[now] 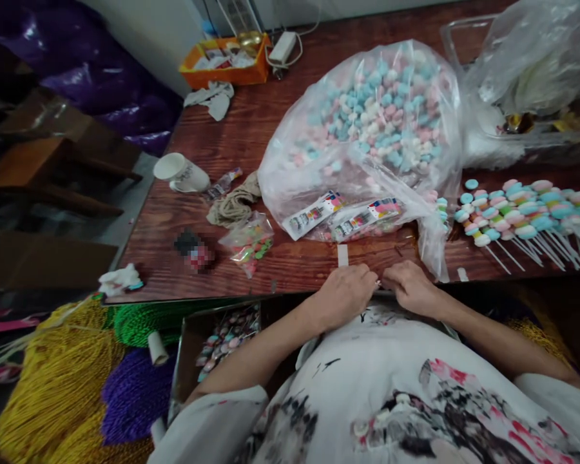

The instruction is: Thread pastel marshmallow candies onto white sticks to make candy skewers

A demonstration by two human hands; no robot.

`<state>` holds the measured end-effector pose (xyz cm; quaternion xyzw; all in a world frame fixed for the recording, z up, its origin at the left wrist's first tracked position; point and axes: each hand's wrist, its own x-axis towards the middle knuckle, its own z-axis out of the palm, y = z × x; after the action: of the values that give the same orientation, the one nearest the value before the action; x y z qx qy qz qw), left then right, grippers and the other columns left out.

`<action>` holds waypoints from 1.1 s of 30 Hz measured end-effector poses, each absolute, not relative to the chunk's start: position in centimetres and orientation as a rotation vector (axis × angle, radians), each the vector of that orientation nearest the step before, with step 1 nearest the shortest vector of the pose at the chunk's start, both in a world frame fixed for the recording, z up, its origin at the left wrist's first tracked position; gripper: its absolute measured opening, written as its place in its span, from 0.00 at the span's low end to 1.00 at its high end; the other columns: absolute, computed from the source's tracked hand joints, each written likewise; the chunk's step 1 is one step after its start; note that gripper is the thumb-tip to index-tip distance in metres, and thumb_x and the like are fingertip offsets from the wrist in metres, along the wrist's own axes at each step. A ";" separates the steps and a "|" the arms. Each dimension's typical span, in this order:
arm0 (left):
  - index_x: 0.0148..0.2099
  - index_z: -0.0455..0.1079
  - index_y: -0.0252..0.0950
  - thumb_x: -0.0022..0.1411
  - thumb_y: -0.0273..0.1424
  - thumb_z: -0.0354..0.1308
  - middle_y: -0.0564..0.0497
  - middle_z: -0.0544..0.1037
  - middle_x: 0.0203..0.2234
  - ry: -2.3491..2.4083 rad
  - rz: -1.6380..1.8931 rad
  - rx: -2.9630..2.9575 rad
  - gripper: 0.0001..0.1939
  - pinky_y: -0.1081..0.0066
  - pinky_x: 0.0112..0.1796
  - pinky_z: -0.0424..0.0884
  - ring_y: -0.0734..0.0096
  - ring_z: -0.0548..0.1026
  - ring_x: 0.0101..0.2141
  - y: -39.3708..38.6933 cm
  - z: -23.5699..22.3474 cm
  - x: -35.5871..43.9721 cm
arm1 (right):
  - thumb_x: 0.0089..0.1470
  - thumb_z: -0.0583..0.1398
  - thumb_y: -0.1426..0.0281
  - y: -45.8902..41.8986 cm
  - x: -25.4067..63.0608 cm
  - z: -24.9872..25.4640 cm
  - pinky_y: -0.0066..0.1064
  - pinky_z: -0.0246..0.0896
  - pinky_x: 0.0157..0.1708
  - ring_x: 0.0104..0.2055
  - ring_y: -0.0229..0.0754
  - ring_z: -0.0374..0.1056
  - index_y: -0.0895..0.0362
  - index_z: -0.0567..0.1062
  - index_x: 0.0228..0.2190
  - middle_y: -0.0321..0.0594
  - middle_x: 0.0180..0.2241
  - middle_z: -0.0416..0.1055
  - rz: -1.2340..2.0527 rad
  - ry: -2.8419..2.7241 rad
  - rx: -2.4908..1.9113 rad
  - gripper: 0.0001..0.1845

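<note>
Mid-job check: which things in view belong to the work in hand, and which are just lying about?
Likely part of the work, near the left hand and right hand:
- clear bag of pastel pieces
- pastel pieces on white sticks

Seemingly just lying about:
- white mug
- orange tray
- white adapter
- pale cloth

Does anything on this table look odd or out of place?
One loose blue sweet lies just behind the skewered sweets; it looks odd because its neighbours are on sticks. Farther left, a pixelated patch hides something.
</note>
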<state>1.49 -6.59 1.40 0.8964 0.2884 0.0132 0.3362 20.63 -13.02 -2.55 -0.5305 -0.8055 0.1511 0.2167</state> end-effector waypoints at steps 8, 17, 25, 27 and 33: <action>0.33 0.65 0.34 0.58 0.42 0.54 0.53 0.71 0.21 0.789 0.052 1.247 0.14 0.75 0.20 0.60 0.77 0.66 0.17 -5.2 -0.6 1.4 | 0.59 0.56 0.72 -14.0 20.2 -0.3 0.46 0.43 0.52 0.51 0.45 0.63 0.50 0.73 0.48 0.39 0.46 0.76 -0.129 -2.132 -1.344 0.15; 0.35 0.71 0.33 0.64 0.32 0.49 0.49 0.72 0.29 0.615 0.046 2.076 0.11 0.72 0.36 0.67 0.71 0.70 0.32 -7.1 1.0 1.8 | 0.59 0.54 0.74 -14.8 20.4 -2.6 0.35 0.49 0.34 0.29 0.37 0.61 0.57 0.73 0.25 0.37 0.23 0.71 0.500 -2.063 -1.469 0.12; 0.31 0.74 0.35 0.65 0.31 0.50 0.50 0.72 0.25 0.833 0.415 1.979 0.14 0.73 0.34 0.66 0.74 0.70 0.29 -6.1 -1.0 0.9 | 0.60 0.57 0.68 -12.9 23.8 -2.5 0.37 0.59 0.39 0.37 0.43 0.67 0.54 0.76 0.33 0.39 0.32 0.76 0.257 -1.735 -1.699 0.07; 0.32 0.75 0.34 0.62 0.34 0.55 0.52 0.72 0.24 0.930 0.518 1.656 0.11 0.74 0.30 0.66 0.77 0.70 0.25 -5.7 -1.4 0.9 | 0.59 0.58 0.65 -12.2 24.1 -3.2 0.39 0.56 0.39 0.38 0.45 0.66 0.54 0.77 0.33 0.42 0.33 0.76 0.035 -1.868 -1.843 0.09; 0.32 0.75 0.31 0.49 0.39 0.66 0.52 0.75 0.22 1.058 0.592 0.905 0.14 0.77 0.21 0.64 0.79 0.71 0.18 -5.7 -1.1 1.4 | 0.60 0.54 0.69 -10.9 23.3 -5.1 0.39 0.51 0.35 0.39 0.48 0.63 0.57 0.74 0.31 0.46 0.34 0.72 -0.122 -2.048 -2.001 0.09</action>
<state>1.37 -5.69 -1.07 0.4107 0.4798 0.2685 0.7274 23.29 -10.87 -5.11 -0.6915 -0.7079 -0.0421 0.1376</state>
